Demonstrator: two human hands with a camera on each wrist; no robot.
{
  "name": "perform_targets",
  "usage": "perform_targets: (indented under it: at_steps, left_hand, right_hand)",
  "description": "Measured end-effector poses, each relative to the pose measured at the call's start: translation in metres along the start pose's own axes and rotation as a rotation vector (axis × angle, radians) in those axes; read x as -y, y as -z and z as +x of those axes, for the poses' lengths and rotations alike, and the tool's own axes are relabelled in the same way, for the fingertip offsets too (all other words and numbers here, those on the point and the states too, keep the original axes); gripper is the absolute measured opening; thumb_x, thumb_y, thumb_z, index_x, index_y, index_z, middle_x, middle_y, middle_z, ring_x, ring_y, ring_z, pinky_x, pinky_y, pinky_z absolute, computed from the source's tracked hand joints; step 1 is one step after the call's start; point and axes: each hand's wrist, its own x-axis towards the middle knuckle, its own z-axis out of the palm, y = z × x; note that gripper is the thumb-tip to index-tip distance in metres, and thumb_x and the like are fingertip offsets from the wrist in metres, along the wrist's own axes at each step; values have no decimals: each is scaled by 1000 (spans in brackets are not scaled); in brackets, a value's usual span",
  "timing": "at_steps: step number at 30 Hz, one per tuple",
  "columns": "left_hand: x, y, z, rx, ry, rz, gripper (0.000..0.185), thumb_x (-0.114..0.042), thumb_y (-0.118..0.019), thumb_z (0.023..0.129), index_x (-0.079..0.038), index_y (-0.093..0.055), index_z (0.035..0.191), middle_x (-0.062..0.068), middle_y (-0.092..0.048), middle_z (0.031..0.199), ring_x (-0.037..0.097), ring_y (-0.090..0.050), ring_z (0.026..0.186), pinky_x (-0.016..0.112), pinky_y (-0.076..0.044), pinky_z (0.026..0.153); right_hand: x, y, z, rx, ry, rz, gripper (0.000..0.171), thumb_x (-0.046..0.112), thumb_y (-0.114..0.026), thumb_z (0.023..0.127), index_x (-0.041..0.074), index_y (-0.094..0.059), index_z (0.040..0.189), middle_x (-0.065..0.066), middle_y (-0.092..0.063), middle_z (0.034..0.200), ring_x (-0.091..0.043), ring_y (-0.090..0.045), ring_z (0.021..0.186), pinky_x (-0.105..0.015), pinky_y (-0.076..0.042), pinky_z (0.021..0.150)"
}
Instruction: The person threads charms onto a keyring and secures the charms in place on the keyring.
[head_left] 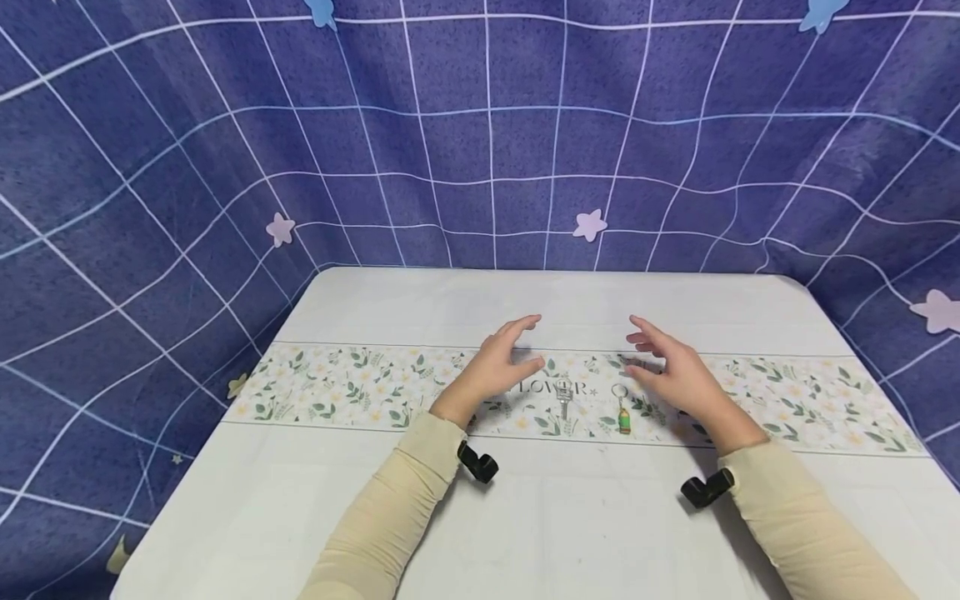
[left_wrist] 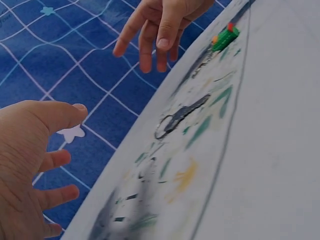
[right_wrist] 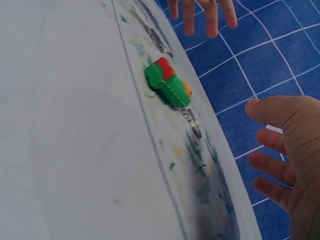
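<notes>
A silver key (head_left: 564, 400) with a small ring lies on the flowered band of the table, between the two hands. To its right lies a keychain (head_left: 624, 419) with a green figure, bits of red and orange on it, and a metal ring and chain. My left hand (head_left: 495, 362) hovers left of the key, thumb and fingers spread apart, holding nothing. On the other side, my right hand (head_left: 678, 375) hangs over the band just right of the keychain, fingers loosely bent and nothing in them. In the right wrist view the green keychain (right_wrist: 170, 86) shows up close, apart from the fingers.
The white table (head_left: 525, 517) carries a printed flower band (head_left: 337, 387) across its middle. Behind and at the sides hangs a blue curtain (head_left: 517, 142) with grid lines and stars. Each sleeve has a black wrist device (head_left: 477, 462) strapped at the cuff.
</notes>
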Motion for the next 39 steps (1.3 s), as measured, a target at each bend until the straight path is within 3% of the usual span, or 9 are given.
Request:
perform_targets:
  at_steps: [7, 10, 14, 22, 29, 39]
  left_hand:
    - [-2, -13, 0, 36, 8, -2, 70, -26, -69, 97, -20, -34, 158, 4, -48, 152, 30, -45, 139, 55, -27, 118]
    - [-2, -16, -1, 52, 14, -15, 69, -24, -69, 97, -20, -35, 157, 4, -51, 150, 27, -41, 143, 50, -31, 118]
    - [-1, -21, -1, 56, 5, -16, 67, -21, -71, 96, -21, -39, 155, 2, -55, 146, 25, -46, 139, 46, -35, 116]
    - [2, -32, 1, 46, -60, 74, 63, -21, -72, 96, -16, -43, 151, 2, -61, 140, 24, -55, 130, 57, -12, 122]
    - [2, -43, -1, 43, -64, 86, 60, -23, -72, 95, -19, -46, 149, -4, -63, 136, 20, -50, 133, 61, -3, 121]
    - [1, -50, -5, 65, -114, 107, 51, -23, -67, 99, -20, -48, 146, -10, -65, 130, 17, -40, 142, 61, 0, 121]
  right_hand:
    - [-4, -10, -5, 14, -15, 30, 79, 9, -75, 92, 15, -33, 159, -15, -64, 130, -41, -61, 117, -60, -50, 93]
    - [-6, -15, -6, 10, 14, 32, 78, 7, -77, 90, 11, -36, 157, -15, -67, 124, -40, -64, 112, -57, -52, 91]
    - [-9, -21, -7, 0, 51, 41, 78, 5, -78, 88, 9, -39, 155, -14, -70, 119, -37, -66, 107, -53, -53, 89]
    - [-11, -25, -10, 6, 59, 96, 77, 3, -80, 86, 7, -42, 153, -10, -71, 114, -33, -68, 106, -47, -54, 91]
    - [-11, -26, -13, 27, 32, 48, 75, 7, -80, 86, 9, -44, 152, -1, -72, 109, -20, -67, 96, -40, -53, 84]
    - [-14, -27, -15, 56, 15, 26, 71, 6, -79, 87, 8, -46, 150, 2, -72, 103, -28, -65, 107, -53, -47, 95]
